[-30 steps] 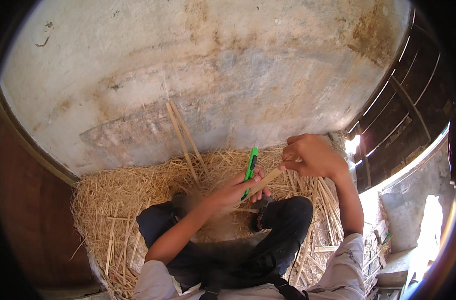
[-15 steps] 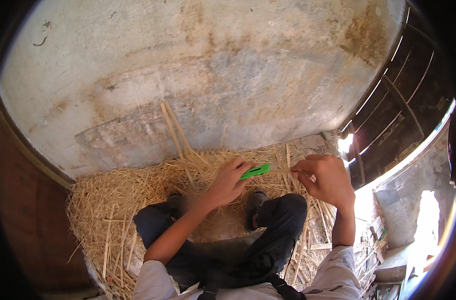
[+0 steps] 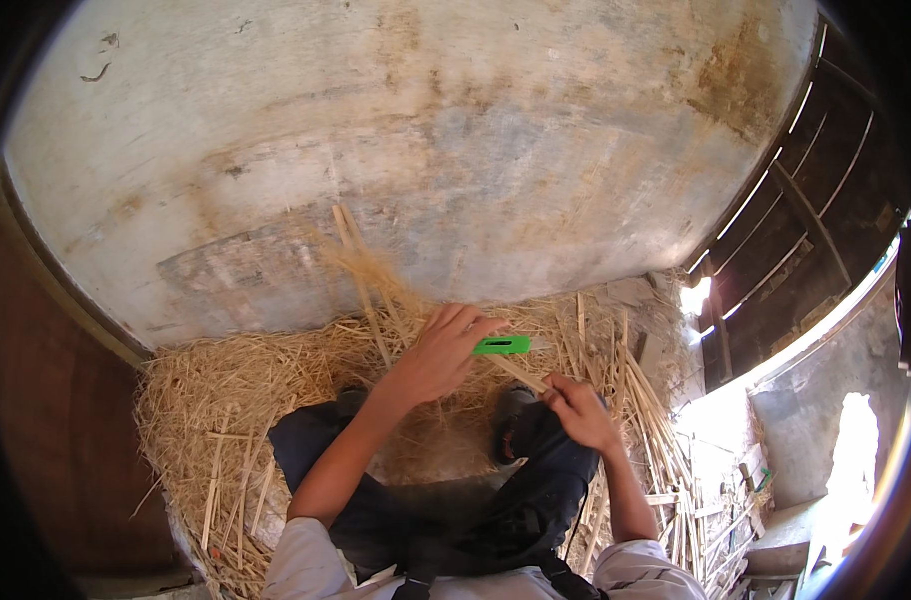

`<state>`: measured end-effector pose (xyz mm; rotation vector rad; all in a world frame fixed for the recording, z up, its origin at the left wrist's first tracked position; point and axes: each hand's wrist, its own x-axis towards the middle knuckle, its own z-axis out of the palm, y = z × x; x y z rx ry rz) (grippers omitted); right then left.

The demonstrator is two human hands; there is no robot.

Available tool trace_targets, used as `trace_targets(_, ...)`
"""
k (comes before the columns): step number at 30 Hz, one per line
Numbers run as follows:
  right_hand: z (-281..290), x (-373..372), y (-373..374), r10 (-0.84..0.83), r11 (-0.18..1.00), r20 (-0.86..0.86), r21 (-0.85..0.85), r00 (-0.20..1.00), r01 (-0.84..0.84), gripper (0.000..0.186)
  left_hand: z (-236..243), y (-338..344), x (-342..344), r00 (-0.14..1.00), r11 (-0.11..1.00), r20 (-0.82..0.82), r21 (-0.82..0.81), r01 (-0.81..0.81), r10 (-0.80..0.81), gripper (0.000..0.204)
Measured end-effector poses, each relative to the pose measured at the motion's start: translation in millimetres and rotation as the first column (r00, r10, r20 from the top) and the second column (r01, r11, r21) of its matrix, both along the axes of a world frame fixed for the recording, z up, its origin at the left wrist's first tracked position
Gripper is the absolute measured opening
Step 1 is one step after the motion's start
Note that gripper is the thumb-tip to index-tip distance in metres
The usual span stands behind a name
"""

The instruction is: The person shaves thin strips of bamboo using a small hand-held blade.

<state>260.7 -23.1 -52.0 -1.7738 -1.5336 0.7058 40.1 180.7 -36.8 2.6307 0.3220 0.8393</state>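
My left hand [image 3: 438, 352] is closed round a green box cutter [image 3: 502, 345], its pale blade pointing right. Lower and to the right, my right hand [image 3: 581, 412] pinches one end of a thin pale strip, bamboo or wood [image 3: 519, 374]. The strip slants up and left from those fingers, passing just below the cutter. Whether the blade touches it, I cannot tell. My left hand hides its further course. Beyond that hand, a blurred tan tuft of fibres [image 3: 368, 268] shows against the wall.
Straw-like shavings [image 3: 216, 440] cover the floor around my feet. Two long strips [image 3: 351, 255] lean on the stained wall [image 3: 476, 150] ahead. Many loose strips [image 3: 661, 450] lie to the right of my knee. Dark slatted boards [image 3: 796, 200] stand at the far right.
My right hand has come down and left, nearer my body, and the strip it holds now shows below the cutter. The cutter has turned nearly level. A blurred tuft has appeared by the wall.
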Motion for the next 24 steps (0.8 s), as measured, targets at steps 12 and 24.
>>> trace_targets(12, -76.5, -37.2, -1.7, -0.107, 0.989, -0.737, -0.007, 0.668, 0.150, 0.017, 22.5, 13.3, -18.2, 0.933, 0.514, 0.093, -0.813, 0.273, -0.348, 0.040)
trace_targets(24, -35.8, -46.0, -37.9, -0.236, 0.929, -0.768, 0.001, 0.595, 0.371, 0.039, 28.6, 11.2, -17.0, 0.974, 0.767, -0.063, -0.628, 0.132, -0.218, 0.034)
